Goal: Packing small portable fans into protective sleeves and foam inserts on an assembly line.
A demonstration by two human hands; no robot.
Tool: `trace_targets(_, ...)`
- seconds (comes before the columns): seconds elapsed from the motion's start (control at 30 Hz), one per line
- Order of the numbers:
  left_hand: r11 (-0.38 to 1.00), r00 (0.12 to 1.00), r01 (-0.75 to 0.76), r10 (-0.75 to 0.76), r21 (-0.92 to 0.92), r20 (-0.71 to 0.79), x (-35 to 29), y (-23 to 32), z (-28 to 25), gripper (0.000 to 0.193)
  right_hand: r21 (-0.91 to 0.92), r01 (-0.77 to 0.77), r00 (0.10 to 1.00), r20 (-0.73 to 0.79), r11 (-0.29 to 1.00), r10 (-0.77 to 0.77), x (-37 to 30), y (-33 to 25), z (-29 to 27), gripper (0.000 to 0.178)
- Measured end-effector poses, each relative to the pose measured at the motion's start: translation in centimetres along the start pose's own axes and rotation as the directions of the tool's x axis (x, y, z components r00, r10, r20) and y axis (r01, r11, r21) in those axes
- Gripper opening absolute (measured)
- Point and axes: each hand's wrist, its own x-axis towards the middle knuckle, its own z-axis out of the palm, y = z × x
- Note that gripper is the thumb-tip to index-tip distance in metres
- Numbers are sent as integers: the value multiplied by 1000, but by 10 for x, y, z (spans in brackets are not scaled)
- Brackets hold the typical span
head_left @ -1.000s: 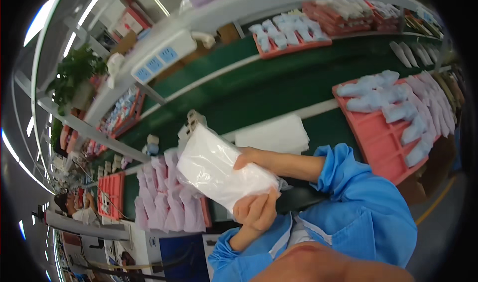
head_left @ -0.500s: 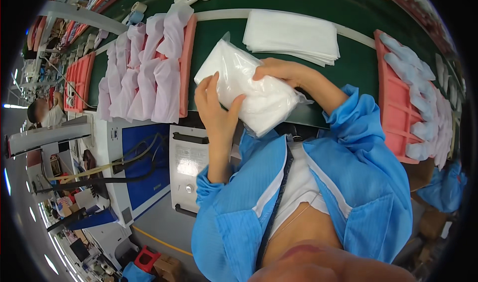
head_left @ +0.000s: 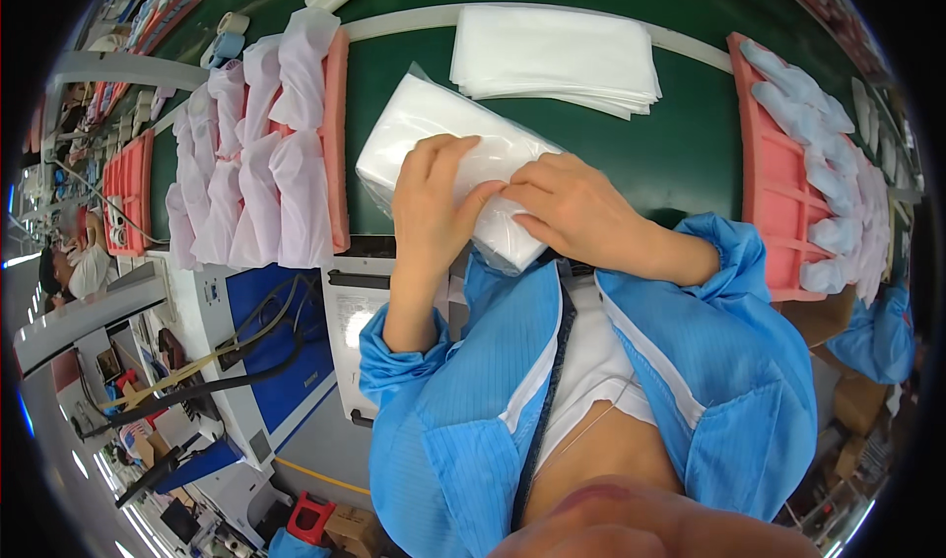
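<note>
A thick pack of folded white sheets in a clear plastic bag point(head_left: 419, 115) lies tilted across the near edge of the green work surface, in front of my chest. Over its near part, my left hand point(head_left: 434, 198) is closed with curled fingers, its thumb reaching toward the other hand. My right hand point(head_left: 576, 208) is closed on the bag's right side, fingertips pinching the film. The two hands almost meet at the middle of the pack. Beyond it, a loose stack of flat white sheets point(head_left: 552, 56) rests on the surface.
To the left, a pink tray point(head_left: 336, 144) carries several white-wrapped pieces point(head_left: 261, 184). On the right stands another pink tray point(head_left: 778, 194) with pale blue wrapped pieces point(head_left: 823, 144). White and blue rolls point(head_left: 229, 41) sit at the far left. A white-and-blue machine point(head_left: 281, 331) is below left.
My right hand has moved from the pack's far right edge onto its near right side, close to my left hand. The left fingers have curled in. The pack lies flatter and slightly further left.
</note>
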Motion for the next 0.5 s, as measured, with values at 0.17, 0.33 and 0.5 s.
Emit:
trace_targets(0.17,929,873,-340,370,-150,318,2,-23,-26,20,-36,47,998,45,998,-45,-4,-1,-7,20)
trace_targets(0.33,896,752,-434,419,-96,509,1,-20,-33,13,-80,203,977,78,976,-197,2,7,-34,19)
trace_targets(0.5,779,689,-608,613,-151,387,9,-4,-10,13,-151,228,971,-32,962,-235,-6,-9,-33,27)
